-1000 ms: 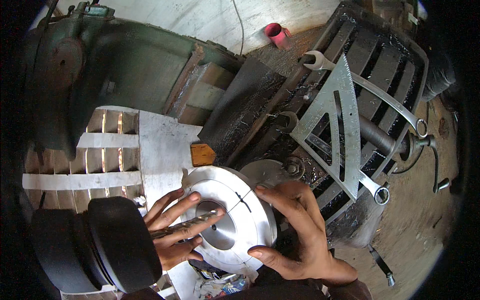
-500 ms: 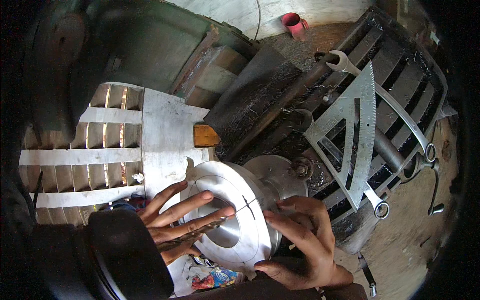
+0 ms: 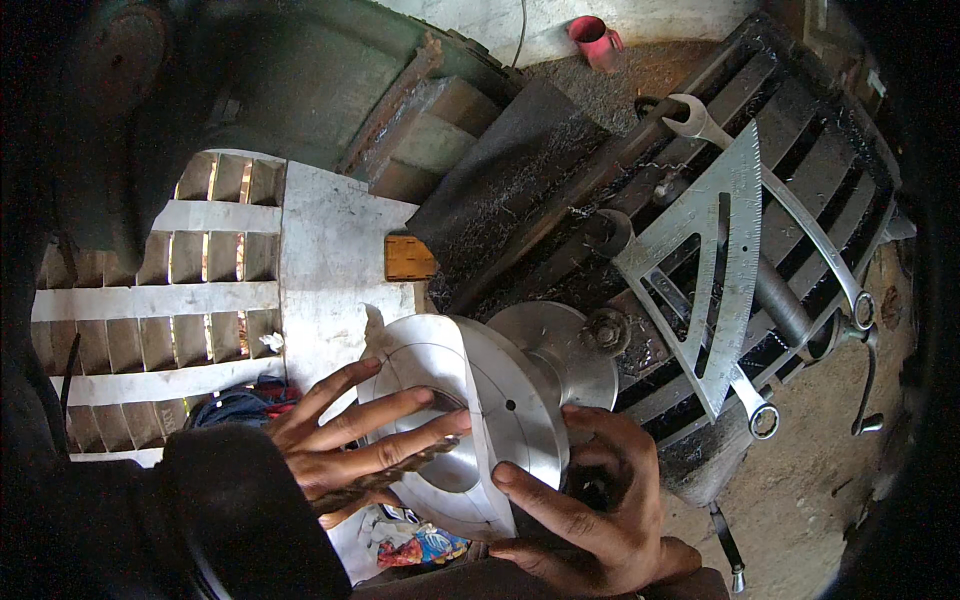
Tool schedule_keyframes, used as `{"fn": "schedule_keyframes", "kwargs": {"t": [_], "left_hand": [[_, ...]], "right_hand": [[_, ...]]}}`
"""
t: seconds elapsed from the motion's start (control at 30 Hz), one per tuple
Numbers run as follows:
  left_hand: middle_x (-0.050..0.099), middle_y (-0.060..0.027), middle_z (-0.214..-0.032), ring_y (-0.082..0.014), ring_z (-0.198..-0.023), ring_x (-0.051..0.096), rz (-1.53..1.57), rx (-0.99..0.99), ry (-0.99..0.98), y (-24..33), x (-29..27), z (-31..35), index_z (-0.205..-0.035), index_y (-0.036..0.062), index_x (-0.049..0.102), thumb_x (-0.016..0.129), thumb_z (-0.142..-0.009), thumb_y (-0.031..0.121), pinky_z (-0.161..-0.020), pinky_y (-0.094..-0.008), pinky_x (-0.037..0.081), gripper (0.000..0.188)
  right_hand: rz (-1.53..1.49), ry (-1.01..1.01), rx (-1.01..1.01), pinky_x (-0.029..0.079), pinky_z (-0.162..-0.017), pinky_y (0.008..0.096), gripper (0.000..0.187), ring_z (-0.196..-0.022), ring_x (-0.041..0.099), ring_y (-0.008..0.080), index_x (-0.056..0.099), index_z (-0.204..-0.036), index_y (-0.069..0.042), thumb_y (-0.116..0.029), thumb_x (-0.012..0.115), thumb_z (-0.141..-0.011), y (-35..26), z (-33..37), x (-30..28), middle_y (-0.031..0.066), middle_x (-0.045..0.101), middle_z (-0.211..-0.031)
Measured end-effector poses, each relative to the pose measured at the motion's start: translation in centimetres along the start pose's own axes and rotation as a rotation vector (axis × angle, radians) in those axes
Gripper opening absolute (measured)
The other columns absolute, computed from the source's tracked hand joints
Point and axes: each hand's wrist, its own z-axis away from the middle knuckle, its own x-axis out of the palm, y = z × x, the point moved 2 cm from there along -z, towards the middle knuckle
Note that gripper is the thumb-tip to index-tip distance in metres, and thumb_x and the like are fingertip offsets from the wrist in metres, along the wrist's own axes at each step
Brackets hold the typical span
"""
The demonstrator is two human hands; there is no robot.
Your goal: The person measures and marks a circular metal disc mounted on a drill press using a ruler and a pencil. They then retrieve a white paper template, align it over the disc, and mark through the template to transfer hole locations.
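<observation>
Left hand (image 3: 355,440): lower centre of the frame, fingers spread flat on the face of the metal flange disc (image 3: 455,420); a twist drill bit (image 3: 375,480) lies under the fingers, pinched against the palm, its tip toward the disc's middle bore.
Right hand (image 3: 585,500): lower right of centre, its grip closed around the disc's rim and back, thumb on the front edge, fingers curled behind.
Metal flange disc: bright turned aluminium, standing on edge and tilted, low in the middle of the frame, held between both hands; scribed lines and a small hole show on its face.
Slatted white table (image 3: 320,250): left and centre, behind the disc; a small wooden block (image 3: 408,258) lies at its right edge.
Rags (image 3: 240,405): coloured cloth just left of the left hand.
Machine bed (image 3: 800,150): dark, ribbed, upper right.
Steel triangular protractor (image 3: 715,250): lies on the bed, right of centre.
Combination spanner (image 3: 775,200): long, beside the protractor, open end at the top.
Red cup (image 3: 592,38): top edge, on the ground.
</observation>
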Motion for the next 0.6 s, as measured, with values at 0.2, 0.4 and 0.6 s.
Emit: {"fn": "schedule_keyframes", "kwargs": {"t": [0.2, 0.4, 0.6], "left_hand": [[0.027, 0.0079, -0.159, -0.0156, -0.143, 0.032, 0.02, 0.017, 0.023, -0.2, -0.1, -0.2, -0.144, 0.0297, 0.046, 0.068, -0.087, 0.027, -0.121, -0.0533, 0.025, 0.061], [0.031, 0.0036, -0.158, -0.0184, -0.141, 0.036, -0.06, 0.078, -0.03, 0.1, -0.9, -0.4, -0.134, 0.0245, 0.058, 0.064, -0.089, 0.025, -0.117, -0.0556, 0.03, 0.045], [0.032, 0.0031, -0.158, -0.019, -0.14, 0.037, -0.047, 0.087, -0.03, 0.3, -1.5, -0.5, -0.119, 0.0228, 0.068, 0.064, -0.088, 0.023, -0.117, -0.0554, 0.031, 0.031]], "right_hand": [[-0.022, 0.031, 0.055, 0.048, -0.093, 0.0469, 0.071, -0.114, 0.053, 0.0373, 0.057, -0.13, 0.0, -0.026, 0.087, -0.07, -0.1, 0.5, 0.2, 0.0211, 0.05, -0.13], [-0.02, 0.053, 0.027, 0.044, -0.099, 0.0511, 0.073, -0.122, 0.048, 0.0419, 0.053, -0.132, 0.003, -0.028, 0.085, -0.073, -0.2, -0.1, 0.1, 0.0215, 0.052, -0.13], [-0.013, -0.033, 0.141, 0.042, -0.101, 0.0526, 0.082, -0.124, 0.045, 0.0426, 0.045, -0.139, 0.004, -0.028, 0.084, -0.074, -0.2, -0.6, 0.2, 0.0232, 0.047, -0.136]]}}
